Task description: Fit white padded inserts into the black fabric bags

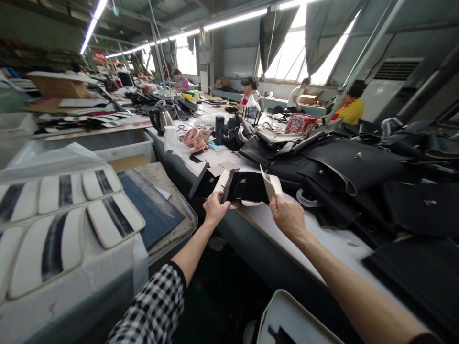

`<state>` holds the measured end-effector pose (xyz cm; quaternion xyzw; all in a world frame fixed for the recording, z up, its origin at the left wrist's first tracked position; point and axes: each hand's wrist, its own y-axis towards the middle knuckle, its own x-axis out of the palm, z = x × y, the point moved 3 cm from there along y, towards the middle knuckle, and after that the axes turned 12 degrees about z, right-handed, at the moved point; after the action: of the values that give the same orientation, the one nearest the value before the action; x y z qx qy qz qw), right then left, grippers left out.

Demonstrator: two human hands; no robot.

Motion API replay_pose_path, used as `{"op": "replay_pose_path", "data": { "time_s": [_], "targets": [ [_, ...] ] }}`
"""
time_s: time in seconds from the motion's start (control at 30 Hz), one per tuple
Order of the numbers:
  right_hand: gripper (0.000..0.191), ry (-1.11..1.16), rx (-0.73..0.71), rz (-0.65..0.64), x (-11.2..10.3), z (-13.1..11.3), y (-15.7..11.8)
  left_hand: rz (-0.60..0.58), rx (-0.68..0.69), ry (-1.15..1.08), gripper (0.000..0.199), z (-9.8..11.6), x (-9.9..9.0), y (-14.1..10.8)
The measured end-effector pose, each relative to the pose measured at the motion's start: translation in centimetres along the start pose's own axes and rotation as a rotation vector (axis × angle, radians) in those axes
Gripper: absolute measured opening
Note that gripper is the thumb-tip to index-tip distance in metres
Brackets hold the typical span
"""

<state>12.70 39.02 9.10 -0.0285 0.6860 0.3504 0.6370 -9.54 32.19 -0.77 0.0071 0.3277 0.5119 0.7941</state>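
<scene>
Both my hands hold an unfolded bag piece, black on its inner face with cream-white edges and flaps. My left hand is closed on its near left part, where a white strip and a dark fold meet. My right hand pinches the cream flap standing up at its right end. The piece is over the near edge of the white-topped worktable. Another black part with a small pale label or fitting lies just left of it; whether the two are joined I cannot tell.
Black leather bags are heaped along the right. White panels with black stripes lie at left, beside a dark blue board. Farther back stand a kettle, a pink fan and a dark cylinder. Several people sit beyond.
</scene>
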Motion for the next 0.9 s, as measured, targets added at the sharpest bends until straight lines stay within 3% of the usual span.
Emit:
{"op": "replay_pose_path", "data": {
  "time_s": [0.23, 0.5, 0.63, 0.7, 0.77, 0.83, 0.9],
  "targets": [
    [0.033, 0.114, 0.024, 0.003, 2.2, 0.4, -3.2, -0.051, 0.118, 0.067, 0.032, 0.1, -0.2, 0.9],
    [0.032, 0.241, 0.116, -0.045, 3.4, 1.5, -3.0, -0.067, 0.251, 0.124, 0.029, 1.1, -0.4, 1.3],
    [0.063, 0.278, 0.127, -0.017, 2.2, 0.7, -3.3, -0.083, 0.333, 0.087, 0.042, 1.2, -0.8, 0.1],
    [0.064, 0.235, 0.009, 0.107, 0.7, -1.2, -3.1, -0.077, 0.338, 0.074, 0.048, 1.2, -0.8, -0.3],
    [0.052, 0.174, -0.197, 0.208, -0.5, -3.8, -2.6, -0.071, 0.342, 0.058, 0.054, 1.4, -0.7, -0.6],
    [0.039, 0.130, -0.374, 0.215, -0.5, -6.1, -1.7, -0.072, 0.360, 0.036, 0.058, 1.9, -0.5, -0.8],
    [0.033, 0.116, -0.450, 0.158, 0.5, -7.6, -0.4, -0.072, 0.384, 0.013, 0.060, 2.4, -0.3, -0.9]
  ]
}}
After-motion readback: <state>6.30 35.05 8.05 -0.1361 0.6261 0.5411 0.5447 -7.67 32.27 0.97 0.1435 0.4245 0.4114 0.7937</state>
